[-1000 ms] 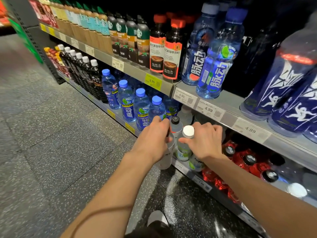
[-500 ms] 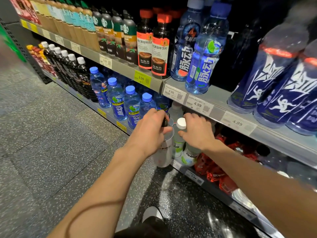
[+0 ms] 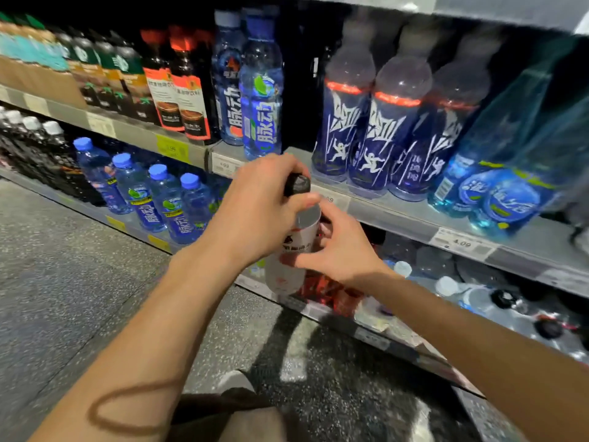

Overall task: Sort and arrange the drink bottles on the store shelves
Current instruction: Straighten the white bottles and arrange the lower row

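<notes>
A white bottle [image 3: 294, 250] with a black cap hangs in front of the shelves, off the lower shelf. My left hand [image 3: 258, 212] grips it around the neck, just under the cap. Against the bottle's right side rests my right hand [image 3: 344, 250], fingers spread and touching the body; whether it grips is unclear. Behind them the middle shelf [image 3: 398, 215] carries dark blue sport bottles [image 3: 373, 122] and light blue bottles [image 3: 261, 90]. Red bottles [image 3: 325, 291] stand on the lower shelf behind the white bottle.
Blue-capped water bottles [image 3: 165, 202] fill the lower shelf at left, with black bottles [image 3: 47, 148] beyond them. Coffee bottles [image 3: 178, 87] line the middle shelf at left. Clear and white-capped bottles [image 3: 446, 285] lie lower right. Speckled floor [image 3: 79, 282] spreads to the left.
My left hand has lifted the white black-capped bottle up and out from the lower shelf. My right hand let go of the white-capped bottle and came against the lifted one.
</notes>
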Available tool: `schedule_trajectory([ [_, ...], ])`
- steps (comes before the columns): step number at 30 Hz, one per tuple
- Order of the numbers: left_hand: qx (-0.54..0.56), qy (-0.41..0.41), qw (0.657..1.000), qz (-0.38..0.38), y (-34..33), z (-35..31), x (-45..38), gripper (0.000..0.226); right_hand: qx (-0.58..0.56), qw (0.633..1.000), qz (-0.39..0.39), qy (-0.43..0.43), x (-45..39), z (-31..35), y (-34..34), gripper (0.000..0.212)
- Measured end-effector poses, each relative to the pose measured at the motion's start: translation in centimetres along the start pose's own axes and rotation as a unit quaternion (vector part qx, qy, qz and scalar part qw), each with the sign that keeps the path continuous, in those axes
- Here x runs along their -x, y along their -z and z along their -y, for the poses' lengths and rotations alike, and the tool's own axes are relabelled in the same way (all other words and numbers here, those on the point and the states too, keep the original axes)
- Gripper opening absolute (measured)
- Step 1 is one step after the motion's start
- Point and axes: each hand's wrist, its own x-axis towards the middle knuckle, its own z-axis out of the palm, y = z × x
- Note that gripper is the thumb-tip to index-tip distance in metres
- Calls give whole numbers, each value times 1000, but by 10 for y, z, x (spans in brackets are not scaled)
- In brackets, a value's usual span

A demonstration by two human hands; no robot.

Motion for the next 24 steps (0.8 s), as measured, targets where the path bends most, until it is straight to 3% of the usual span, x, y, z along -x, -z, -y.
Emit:
schedule_trajectory([
  [5, 142, -12, 986, 81, -1, -39, -3, 65, -46, 999, -2, -21, 44, 9, 70, 65],
  [12, 221, -32, 938, 265, -54, -86, 15, 89, -59, 991, -112, -30, 122, 25, 172, 46],
  [17, 228, -112, 910, 327, -107, -147, 28, 60, -58, 985, -164, -8, 172, 49, 233, 53],
  [21, 287, -133, 899, 303, -145, -203, 34, 65, -43, 980, -193, -3, 213, 53, 279, 49],
  [24, 329, -129, 878, 322, -170, -242, 37, 71, -33, 975, -220, 4, 243, 53, 308, 57],
])
